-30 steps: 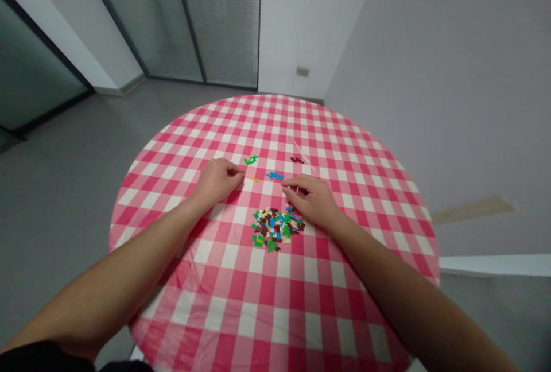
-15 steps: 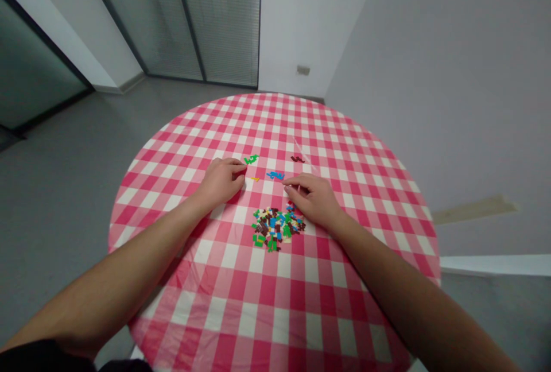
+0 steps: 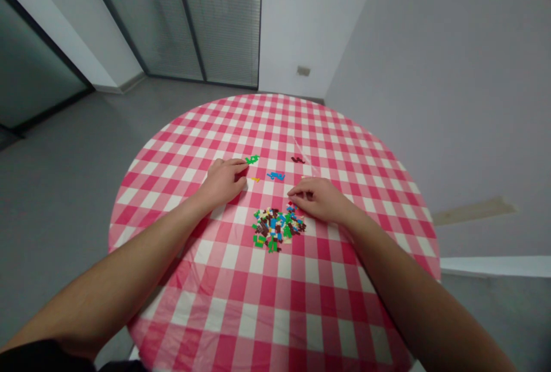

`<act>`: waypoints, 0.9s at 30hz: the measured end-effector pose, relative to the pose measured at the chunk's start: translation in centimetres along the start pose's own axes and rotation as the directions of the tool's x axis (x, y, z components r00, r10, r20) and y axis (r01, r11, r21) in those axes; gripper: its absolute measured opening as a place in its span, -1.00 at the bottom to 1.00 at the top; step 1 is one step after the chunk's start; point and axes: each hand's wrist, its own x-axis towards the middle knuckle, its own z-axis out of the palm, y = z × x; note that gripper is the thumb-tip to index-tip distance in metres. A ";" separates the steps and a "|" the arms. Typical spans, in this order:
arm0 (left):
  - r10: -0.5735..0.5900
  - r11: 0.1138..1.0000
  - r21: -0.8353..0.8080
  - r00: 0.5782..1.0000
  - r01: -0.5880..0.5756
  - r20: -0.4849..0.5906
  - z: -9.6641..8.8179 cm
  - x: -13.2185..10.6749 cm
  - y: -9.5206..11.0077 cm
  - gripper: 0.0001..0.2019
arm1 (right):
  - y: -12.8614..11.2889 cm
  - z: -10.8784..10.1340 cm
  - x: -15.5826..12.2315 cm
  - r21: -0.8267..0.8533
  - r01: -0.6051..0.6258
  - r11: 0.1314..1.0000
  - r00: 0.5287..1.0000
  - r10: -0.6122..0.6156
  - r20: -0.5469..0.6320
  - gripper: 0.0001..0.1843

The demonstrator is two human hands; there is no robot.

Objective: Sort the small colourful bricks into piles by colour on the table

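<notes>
Grip loosely curled, right hand [image 3: 318,200] beside heaped plastic bricks [image 3: 275,229]

left hand [image 3: 221,183] noted just beside green plastic pieces [image 3: 252,159]; right hand [image 3: 318,200] found curled at mixed pile of plastic pieces [image 3: 275,229], on pink gingham tablecloth [image 3: 258,326].

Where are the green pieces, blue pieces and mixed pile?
Green plastic pieces [image 3: 252,159], head view, middle of the cluster
Blue plastic pieces [image 3: 275,176], head view, middle of the cluster
Mixed pile of plastic pieces [image 3: 275,230], head view, middle of the pile
</notes>
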 end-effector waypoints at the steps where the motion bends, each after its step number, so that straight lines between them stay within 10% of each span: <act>1: -0.002 1.000 -0.017 1.000 0.002 -0.007 -0.1 0.0 0.1 -0.65 | 0.0 -0.1 0.0 -0.008 0.004 1.000 0.999 -0.004 0.032 -0.83; 27: 0.036 0.931 -0.357 0.992 -0.077 -0.120 -0.9 -0.7 2.9 -0.79 | -0.6 0.1 -0.2 0.084 -0.011 0.996 0.999 0.007 0.051 -0.88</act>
